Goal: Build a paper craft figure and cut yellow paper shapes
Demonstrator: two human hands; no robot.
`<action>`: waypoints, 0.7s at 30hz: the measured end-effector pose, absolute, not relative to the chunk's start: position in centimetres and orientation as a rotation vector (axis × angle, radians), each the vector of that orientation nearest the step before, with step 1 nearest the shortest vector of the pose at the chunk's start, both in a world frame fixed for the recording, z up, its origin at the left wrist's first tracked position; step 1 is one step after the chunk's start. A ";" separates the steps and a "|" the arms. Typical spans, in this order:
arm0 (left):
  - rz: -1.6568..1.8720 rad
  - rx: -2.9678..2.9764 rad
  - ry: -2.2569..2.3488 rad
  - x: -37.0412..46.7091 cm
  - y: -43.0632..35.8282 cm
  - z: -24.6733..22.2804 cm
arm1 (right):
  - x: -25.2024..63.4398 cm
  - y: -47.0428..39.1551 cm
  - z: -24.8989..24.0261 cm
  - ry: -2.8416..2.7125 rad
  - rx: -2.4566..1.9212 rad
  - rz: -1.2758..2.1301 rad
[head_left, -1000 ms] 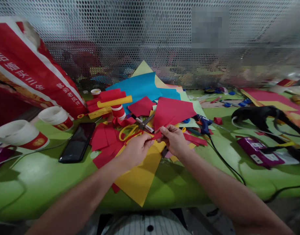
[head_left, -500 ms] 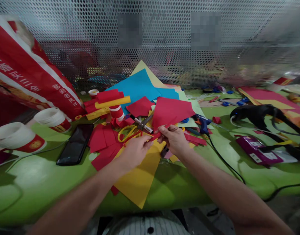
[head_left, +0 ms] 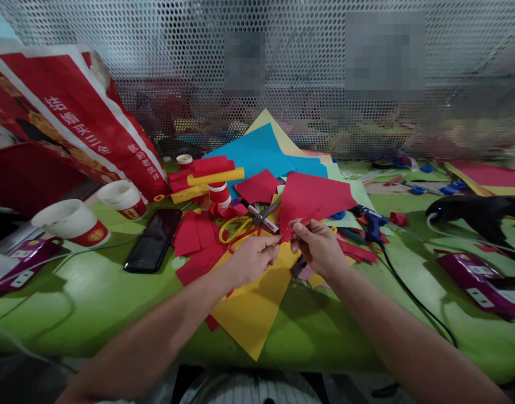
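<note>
Over the paper pile, my left hand [head_left: 254, 259] and my right hand [head_left: 318, 247] face each other with fingertips pinched. Between them is a small red paper strip [head_left: 286, 234]; its outline blends with the large red paper sheet [head_left: 314, 193] just behind. My right thumb and forefinger grip the strip, and my left fingertips close at its other end. Beyond my left hand lie yellow-handled scissors [head_left: 232, 227], their blades across a white marker [head_left: 263, 220]. A yellow paper sheet [head_left: 253, 314] lies beneath both hands.
At left stand paper cups [head_left: 72, 224], a black phone [head_left: 153, 241] and a large red bag [head_left: 84, 123]. A blue glue gun [head_left: 373, 221] with a black cord lies at right, near a purple power strip [head_left: 472, 280]. A perforated metal screen [head_left: 299, 67] rises behind the table.
The view has swung left, so things sit further right in it. My hands have drawn slightly apart, and my right fingertips have lifted a little.
</note>
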State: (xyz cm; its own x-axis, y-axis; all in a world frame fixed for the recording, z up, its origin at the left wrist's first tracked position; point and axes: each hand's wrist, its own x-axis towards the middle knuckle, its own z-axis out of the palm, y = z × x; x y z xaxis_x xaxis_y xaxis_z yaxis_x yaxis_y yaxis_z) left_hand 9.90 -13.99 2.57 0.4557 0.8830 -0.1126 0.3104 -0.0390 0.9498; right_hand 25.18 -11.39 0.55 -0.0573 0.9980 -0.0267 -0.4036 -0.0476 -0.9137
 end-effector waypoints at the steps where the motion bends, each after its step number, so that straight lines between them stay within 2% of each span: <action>1: 0.638 1.405 0.989 9.7 -14.0 2.8 | 25.3 -11.4 0.6 -0.926 -0.875 1.467; 4: 0.615 1.046 0.823 9.3 -14.1 3.2 | 25.6 -11.6 0.9 -0.970 -0.822 1.514; 8: 0.571 1.029 0.783 9.2 -14.2 3.2 | 25.8 -11.7 0.9 -0.972 -0.823 1.465; 16: 0.545 2.374 1.384 9.9 -14.4 2.0 | 25.1 -11.5 0.5 -0.937 -0.977 1.283; 21: 0.462 2.658 1.466 10.4 -14.8 2.0 | 24.8 -11.8 0.4 -0.922 -0.999 1.235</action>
